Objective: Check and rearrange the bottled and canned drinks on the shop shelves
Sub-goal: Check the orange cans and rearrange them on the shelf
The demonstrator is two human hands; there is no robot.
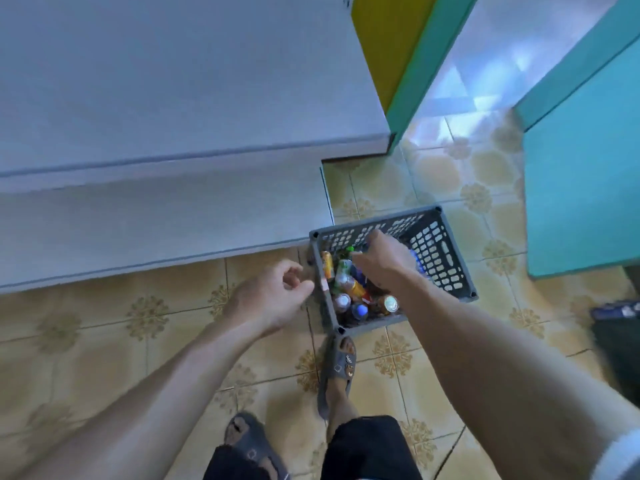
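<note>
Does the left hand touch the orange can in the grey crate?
Apart. The head view shows the left hand outside the grey crate, whose wall lies between it and the orange can.

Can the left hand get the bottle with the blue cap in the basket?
Probably yes. The left hand hovers beside the open-topped crate, and the blue-capped bottle sits uncovered at its near end. The right hand reaches in farther back, not over it.

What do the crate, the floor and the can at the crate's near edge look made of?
Crate: grey moulded plastic, matt, going by its slotted lattice walls. Floor: probably glazed ceramic tile; glossy, with grout lines, a repeated print and reflected light. Can: metal, likely aluminium; its round silvery top shines.
</note>
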